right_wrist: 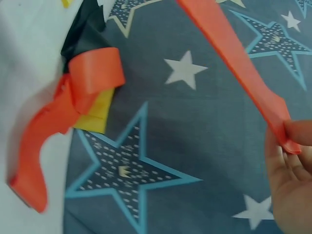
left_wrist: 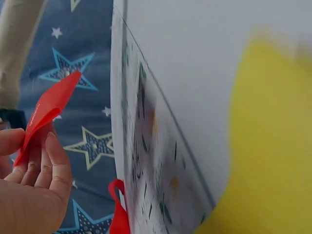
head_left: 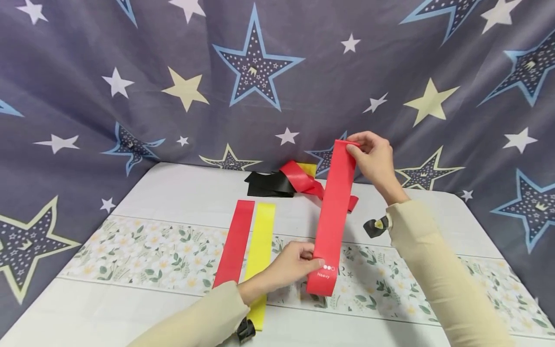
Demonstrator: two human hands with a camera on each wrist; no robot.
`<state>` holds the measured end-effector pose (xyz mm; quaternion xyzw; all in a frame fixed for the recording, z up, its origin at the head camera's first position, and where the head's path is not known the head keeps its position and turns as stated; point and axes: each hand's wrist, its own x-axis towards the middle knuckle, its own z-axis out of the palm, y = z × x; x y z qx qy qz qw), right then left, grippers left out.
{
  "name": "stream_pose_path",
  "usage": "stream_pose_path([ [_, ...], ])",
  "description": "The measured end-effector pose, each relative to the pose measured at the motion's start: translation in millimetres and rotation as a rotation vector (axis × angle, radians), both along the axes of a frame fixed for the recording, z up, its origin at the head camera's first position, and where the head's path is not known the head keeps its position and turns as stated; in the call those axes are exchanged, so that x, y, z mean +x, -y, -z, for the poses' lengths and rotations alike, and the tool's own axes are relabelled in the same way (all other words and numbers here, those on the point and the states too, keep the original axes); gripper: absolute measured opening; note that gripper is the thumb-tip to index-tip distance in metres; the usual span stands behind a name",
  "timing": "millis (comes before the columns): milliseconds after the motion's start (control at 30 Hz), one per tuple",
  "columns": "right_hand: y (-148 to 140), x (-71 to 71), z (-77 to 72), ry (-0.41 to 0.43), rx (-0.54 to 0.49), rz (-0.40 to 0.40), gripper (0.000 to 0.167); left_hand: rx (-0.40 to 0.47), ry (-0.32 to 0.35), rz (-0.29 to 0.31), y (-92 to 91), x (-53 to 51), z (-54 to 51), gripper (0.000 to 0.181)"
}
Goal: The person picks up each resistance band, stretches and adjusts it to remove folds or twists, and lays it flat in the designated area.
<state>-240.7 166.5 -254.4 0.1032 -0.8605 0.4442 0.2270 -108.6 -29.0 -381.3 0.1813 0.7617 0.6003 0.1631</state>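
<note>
flat red band point(head_left: 236, 238) and yellow band point(head_left: 262, 236) look done, left hand point(head_left: 288, 265) and right hand point(head_left: 376, 156) pinch the "Heavy" resistance band point(head_left: 335, 207) (mid-job, I'd guess), jumbled pile point(head_left: 270, 185) probably left

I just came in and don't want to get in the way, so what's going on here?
A person is holding up a red band marked "Heavy": the right-hand grip pinches its top end, and the left-hand grip holds it lower down, near the lettering. To the left, a second red strip and a yellow strip lie side by side on the table. At the back is a loose pile of black, red and yellow strips.
</note>
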Motion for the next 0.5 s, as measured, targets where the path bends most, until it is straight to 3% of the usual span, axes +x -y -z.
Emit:
stream_pose_path([
  [133, 4.4, -9.0, 21.1, 0.061, -0.041, -0.016, 0.019, 0.046, 0.097, -0.003, 3.9, 12.5, -2.3, 0.016],
  [267, 9.0, -14.5, 42.7, 0.13, -0.073, -0.034, 0.02, 0.058, 0.152, -0.011, 9.5, 22.8, -2.0, 0.015],
  [500, 22.2, -20.2, 76.6, 0.225, -0.103, -0.056, 0.019, -0.018, 0.2, -0.074, 21.3, 34.8, 4.3, 0.01],
])
